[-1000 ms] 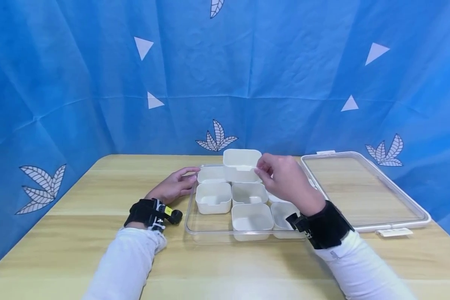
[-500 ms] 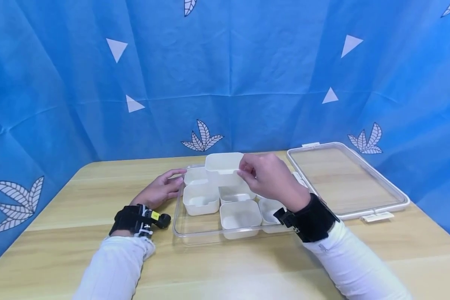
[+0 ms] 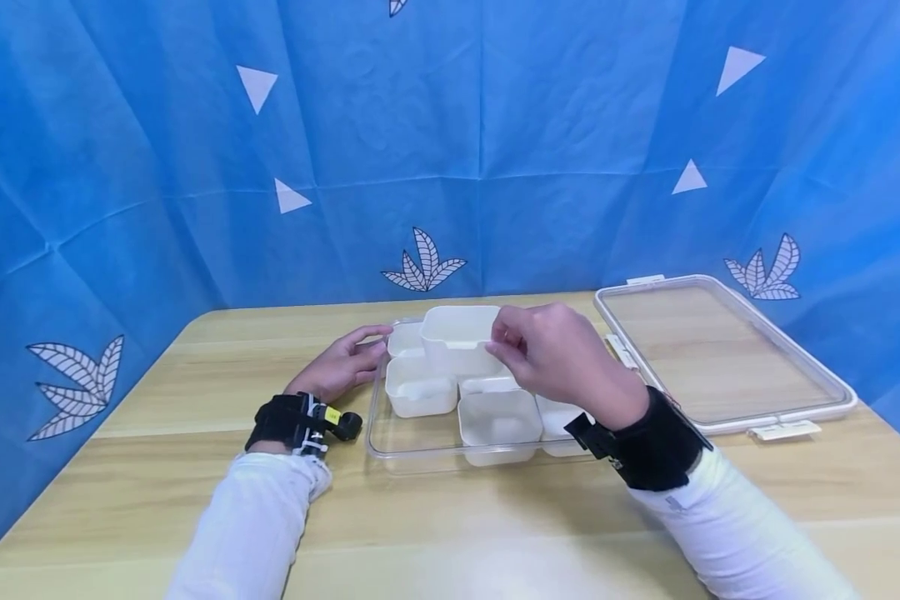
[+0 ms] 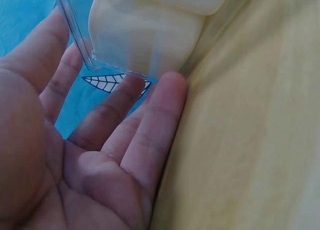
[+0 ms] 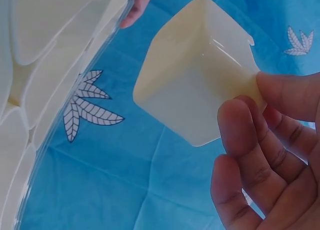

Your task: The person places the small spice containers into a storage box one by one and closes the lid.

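My right hand (image 3: 562, 358) pinches a small white bin (image 3: 457, 337) by its right side, thumb against fingertips. In the right wrist view the same white bin (image 5: 195, 74) hangs tilted from the fingers, apart from the clear box. Below it on the table lies the shallow clear plastic box (image 3: 412, 437), with several more white bins (image 3: 498, 421) inside. My left hand (image 3: 341, 362) rests at the box's back left corner. In the left wrist view, the left hand (image 4: 100, 150) has fingertips touching the clear wall, fingers only slightly bent. My right hand hides part of the box's right side.
A clear lid (image 3: 720, 350) with a white-edged rim and side clips lies to the right of the box. Behind the wooden table (image 3: 195, 417) hangs a blue curtain (image 3: 390, 125) with white triangles and leaf prints.
The held bin has moved slightly lower and to the left over the box, in my right hand. My left hand stays at the box's corner. The head view has shifted a little.
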`<state>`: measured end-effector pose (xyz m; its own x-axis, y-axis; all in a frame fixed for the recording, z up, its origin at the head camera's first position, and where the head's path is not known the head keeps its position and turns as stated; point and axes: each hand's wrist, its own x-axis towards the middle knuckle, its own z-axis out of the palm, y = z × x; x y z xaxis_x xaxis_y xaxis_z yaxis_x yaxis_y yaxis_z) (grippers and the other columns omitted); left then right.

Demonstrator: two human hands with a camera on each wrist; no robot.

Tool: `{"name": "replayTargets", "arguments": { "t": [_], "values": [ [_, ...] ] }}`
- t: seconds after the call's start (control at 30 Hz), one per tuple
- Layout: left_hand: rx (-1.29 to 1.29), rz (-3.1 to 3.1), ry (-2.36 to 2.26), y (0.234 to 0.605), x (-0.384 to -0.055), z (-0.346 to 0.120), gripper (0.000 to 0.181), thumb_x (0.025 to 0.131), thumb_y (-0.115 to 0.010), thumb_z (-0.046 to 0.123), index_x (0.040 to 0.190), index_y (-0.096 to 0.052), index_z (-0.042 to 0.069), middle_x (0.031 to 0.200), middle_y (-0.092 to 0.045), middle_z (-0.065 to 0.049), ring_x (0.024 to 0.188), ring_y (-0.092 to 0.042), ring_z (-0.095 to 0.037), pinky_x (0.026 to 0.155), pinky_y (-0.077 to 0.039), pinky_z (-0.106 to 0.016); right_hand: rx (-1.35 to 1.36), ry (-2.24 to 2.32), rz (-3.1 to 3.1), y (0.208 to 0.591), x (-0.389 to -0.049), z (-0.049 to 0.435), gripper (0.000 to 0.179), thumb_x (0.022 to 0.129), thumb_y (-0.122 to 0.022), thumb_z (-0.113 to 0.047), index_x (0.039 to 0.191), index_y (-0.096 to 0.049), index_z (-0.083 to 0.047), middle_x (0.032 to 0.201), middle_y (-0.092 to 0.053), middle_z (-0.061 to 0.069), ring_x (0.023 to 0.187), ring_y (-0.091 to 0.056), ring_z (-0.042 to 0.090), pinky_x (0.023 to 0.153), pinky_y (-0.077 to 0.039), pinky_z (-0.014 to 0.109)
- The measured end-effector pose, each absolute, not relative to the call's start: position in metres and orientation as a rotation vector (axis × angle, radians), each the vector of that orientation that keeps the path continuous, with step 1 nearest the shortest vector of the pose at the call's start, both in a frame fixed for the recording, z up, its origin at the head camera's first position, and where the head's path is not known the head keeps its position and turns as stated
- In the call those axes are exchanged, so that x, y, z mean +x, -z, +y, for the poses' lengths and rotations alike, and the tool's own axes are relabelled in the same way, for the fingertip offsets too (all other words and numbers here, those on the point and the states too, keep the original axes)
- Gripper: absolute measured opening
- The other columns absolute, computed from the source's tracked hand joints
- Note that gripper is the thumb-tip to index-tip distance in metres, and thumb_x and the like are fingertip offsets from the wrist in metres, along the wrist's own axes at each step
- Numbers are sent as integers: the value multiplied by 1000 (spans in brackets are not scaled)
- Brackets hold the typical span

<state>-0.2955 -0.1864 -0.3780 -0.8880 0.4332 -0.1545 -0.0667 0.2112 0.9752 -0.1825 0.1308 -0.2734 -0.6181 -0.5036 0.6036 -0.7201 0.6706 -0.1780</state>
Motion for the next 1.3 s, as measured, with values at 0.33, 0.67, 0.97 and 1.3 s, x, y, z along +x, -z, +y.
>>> {"name": "replayTargets", "arguments": {
  "t": [0.33, 0.67, 0.97, 1.3],
  "values": [
    [398, 2100, -1713, 376, -296, -184, 53, 104, -48, 26, 151, -30, 10, 148, -35, -22, 131, -43, -35, 104, -41, -45, 1046, -611, -2343, 270, -170, 123, 14, 84, -76, -11, 77, -64, -9, 60, -57, -6, 48, -46, 3, 47, -43, 21],
    [428, 2122, -1688, 374, -297, -182, 58, 103, -48, 31, 153, -26, 10, 148, -32, -23, 132, -40, -36, 107, -37, -48, 1174, -686, -2399, 273, -161, 111, 14, 84, -76, -7, 76, -64, -7, 60, -54, -6, 49, -42, 3, 48, -42, 17],
    [412, 2115, -1682, 374, -298, -179, 57, 103, -48, 31, 152, -28, 11, 145, -36, -25, 134, -38, -37, 107, -36, -48, 1255, -710, -2402, 284, -161, 104, 18, 83, -77, -7, 74, -62, -7, 60, -53, -6, 50, -43, 2, 49, -42, 15],
    [374, 2153, -1680, 372, -295, -180, 54, 103, -48, 30, 151, -31, 13, 132, -46, -21, 128, -46, -33, 103, -42, -43, 1290, -685, -2420, 293, -161, 95, 18, 83, -77, -9, 73, -62, -9, 59, -55, -7, 50, -45, 1, 49, -41, 13]
  ]
}}
